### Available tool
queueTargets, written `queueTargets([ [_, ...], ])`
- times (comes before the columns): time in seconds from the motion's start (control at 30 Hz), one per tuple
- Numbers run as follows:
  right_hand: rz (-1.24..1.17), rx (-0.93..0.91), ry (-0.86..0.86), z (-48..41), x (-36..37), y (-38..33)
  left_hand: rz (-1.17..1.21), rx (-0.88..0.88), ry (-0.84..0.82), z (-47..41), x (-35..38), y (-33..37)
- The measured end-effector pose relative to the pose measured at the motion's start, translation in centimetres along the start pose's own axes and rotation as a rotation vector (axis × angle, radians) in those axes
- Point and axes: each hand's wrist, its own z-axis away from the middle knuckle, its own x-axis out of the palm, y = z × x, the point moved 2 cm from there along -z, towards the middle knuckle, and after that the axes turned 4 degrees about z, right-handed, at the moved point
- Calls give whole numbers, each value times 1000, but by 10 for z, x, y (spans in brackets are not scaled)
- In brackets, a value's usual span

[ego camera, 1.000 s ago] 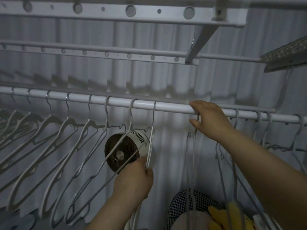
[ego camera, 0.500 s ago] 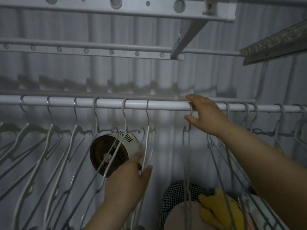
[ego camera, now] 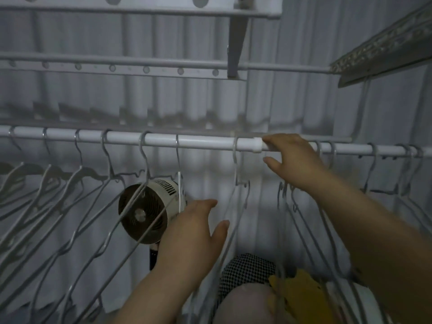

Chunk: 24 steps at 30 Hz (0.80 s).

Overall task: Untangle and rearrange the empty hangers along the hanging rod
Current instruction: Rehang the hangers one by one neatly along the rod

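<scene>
A white hanging rod [ego camera: 205, 142] runs across the view. Several white empty hangers [ego camera: 77, 206] hang slanted along its left part. One hanger [ego camera: 179, 183] hangs edge-on by the fan, and a single hanger [ego camera: 236, 174] hangs alone in the gap. More hangers [ego camera: 371, 174] crowd the right end, partly hidden behind my right arm. My left hand [ego camera: 196, 232] is below the rod with relaxed fingers spread, beside the edge-on hanger and holding nothing. My right hand [ego camera: 292, 160] rests its fingers over the rod, thumb out below it.
A small round fan [ego camera: 142, 213] stands behind the hangers. Two perforated rack bars [ego camera: 117, 69] run above the rod. Below lie a checked fabric [ego camera: 247, 270] and a yellow item [ego camera: 301, 293]. A pleated curtain [ego camera: 304, 94] backs everything.
My left hand has let go of the edge-on hanger and opened. One hanger now hangs apart, left of my right hand, which still lies on the rod. The view has shifted right.
</scene>
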Motion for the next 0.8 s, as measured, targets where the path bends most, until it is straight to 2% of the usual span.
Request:
queueTargets([
  [0.13, -7, -71, -5, 0, 1, 7, -217, -141, -122, 3, 23, 7],
  [0.27, 29, -144, 9, -3, 6, 8, -241, -337, -252, 8, 37, 2],
  [0.33, 7, -157, 18, -3, 8, 9, -211, -426, -241, 9, 41, -3],
  [0.47, -30, -177, 18, -5, 8, 8, -223, -409, -153, 13, 39, -10],
  [0.67, -54, -173, 21, -4, 7, 3, -244, -505, -92, 15, 26, -16],
  [0.8, -68, -165, 30, -4, 6, -2, -312, -533, -109, 14, 17, -22],
])
